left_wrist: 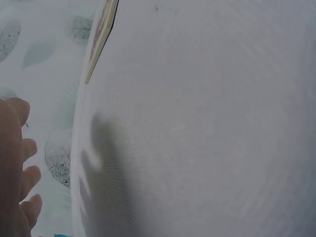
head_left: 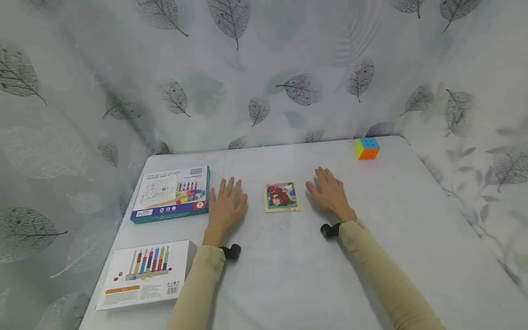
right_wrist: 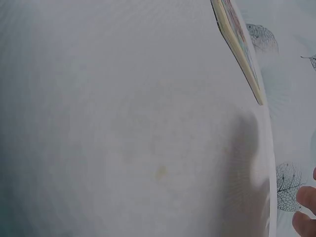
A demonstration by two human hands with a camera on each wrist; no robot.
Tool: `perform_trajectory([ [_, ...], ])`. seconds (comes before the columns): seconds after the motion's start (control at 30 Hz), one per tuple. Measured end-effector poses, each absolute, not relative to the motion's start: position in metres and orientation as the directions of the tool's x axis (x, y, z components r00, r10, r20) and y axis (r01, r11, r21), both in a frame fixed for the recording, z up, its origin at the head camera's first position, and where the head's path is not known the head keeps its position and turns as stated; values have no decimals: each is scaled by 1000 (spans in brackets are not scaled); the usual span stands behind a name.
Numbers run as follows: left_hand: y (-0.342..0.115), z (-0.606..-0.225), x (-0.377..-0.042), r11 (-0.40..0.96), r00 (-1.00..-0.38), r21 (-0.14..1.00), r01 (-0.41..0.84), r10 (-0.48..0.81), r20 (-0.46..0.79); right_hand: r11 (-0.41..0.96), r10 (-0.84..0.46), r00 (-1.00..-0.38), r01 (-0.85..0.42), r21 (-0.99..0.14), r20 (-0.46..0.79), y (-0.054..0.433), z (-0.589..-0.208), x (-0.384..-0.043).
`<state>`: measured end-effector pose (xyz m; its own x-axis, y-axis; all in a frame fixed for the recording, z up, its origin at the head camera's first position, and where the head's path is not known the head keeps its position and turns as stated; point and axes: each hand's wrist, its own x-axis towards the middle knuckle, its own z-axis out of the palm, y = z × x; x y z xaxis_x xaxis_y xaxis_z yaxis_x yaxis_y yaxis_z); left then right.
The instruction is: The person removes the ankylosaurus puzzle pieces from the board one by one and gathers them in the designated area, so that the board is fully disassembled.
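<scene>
A small square wooden picture puzzle lies flat on the white table, a cartoon figure with brown hair on its face. To its left is my left hand, palm down with fingers spread, holding nothing. My right hand is to the puzzle's right, its fingers extended and nothing in its grasp. In the left wrist view the fingers appear at the left edge, with the hand's shadow on the cloth. The right wrist view catches the puzzle's pale edge and a few fingertips.
Beside my left hand lies a blue-edged bead toy box. A white box with a bead rack picture sits nearer, by the left forearm. A colourful puzzle cube stands at the back right. Leaf-patterned curtains hang behind the table.
</scene>
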<state>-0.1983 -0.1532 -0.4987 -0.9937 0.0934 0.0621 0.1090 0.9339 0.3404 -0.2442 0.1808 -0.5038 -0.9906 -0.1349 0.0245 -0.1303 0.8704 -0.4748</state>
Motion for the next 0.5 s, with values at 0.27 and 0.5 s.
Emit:
perform_trajectory([
  [0.27,-145,-501,-200,918,-991,374,133,134,24,830,-254,-967,-209,-517,-17,174,-504,-252],
  [0.5,-122,-506,-201,910,-969,352,217,244,-33,772,-517,-856,-481,-416,30,147,-494,-272],
])
